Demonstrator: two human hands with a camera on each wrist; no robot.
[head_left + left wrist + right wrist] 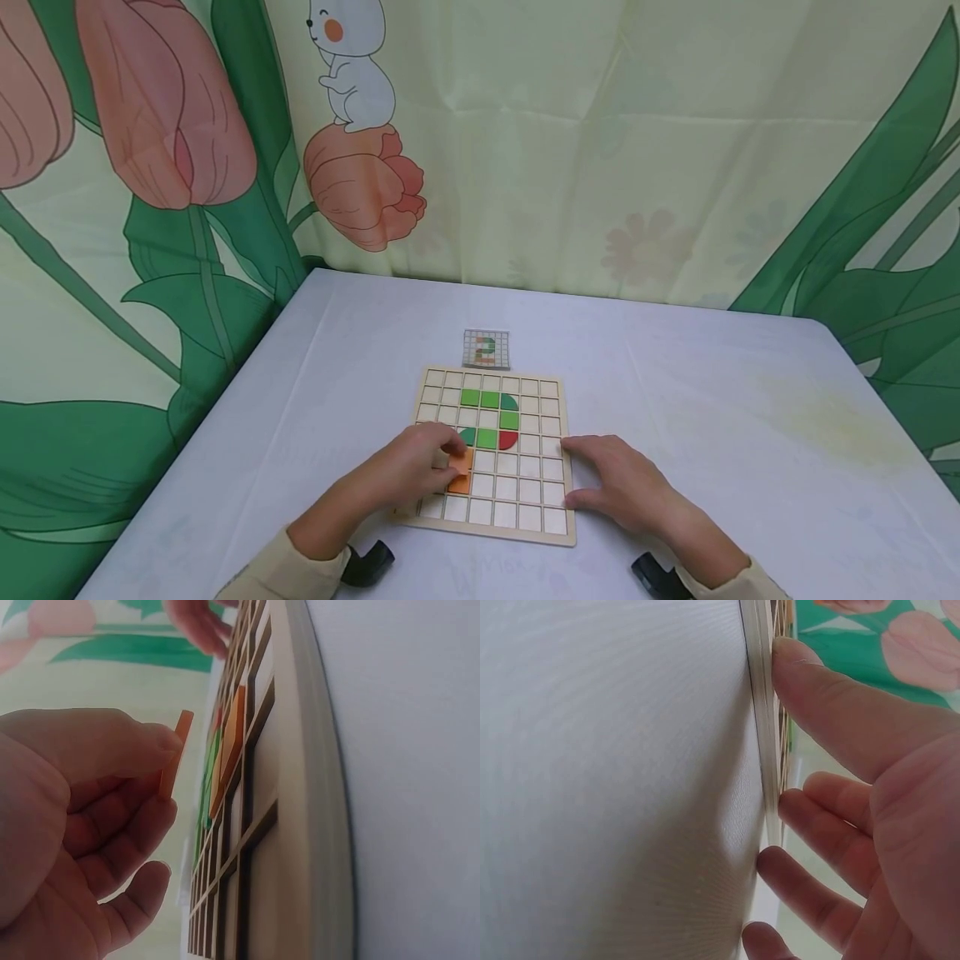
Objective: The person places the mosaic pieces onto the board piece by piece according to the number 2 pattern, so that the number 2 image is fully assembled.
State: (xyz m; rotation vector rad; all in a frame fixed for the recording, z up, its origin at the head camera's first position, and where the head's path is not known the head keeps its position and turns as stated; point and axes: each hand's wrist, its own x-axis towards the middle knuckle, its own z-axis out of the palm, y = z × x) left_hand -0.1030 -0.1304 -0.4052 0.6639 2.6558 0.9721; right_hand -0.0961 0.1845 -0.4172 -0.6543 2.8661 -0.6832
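My left hand (416,462) pinches a thin orange tile (177,754) between thumb and fingers. It hovers over the left part of a wooden grid board (491,532). Below that hand, orange tiles (234,731) sit in the grid. Higher up, light green square tiles (490,400), dark green rounded pieces (510,402) and a red rounded piece (508,439) form a curved pattern. The fingers of my right hand (622,479) are spread along the board's right edge, thumb and fingertips touching it.
A small pattern card (486,348) with a coloured grid lies just beyond the board's far edge. A white cloth (697,400) covers the table. Behind it hangs a curtain (540,150) printed with tulips and a white animal. Black wrist mounts (367,564) sit at both cuffs.
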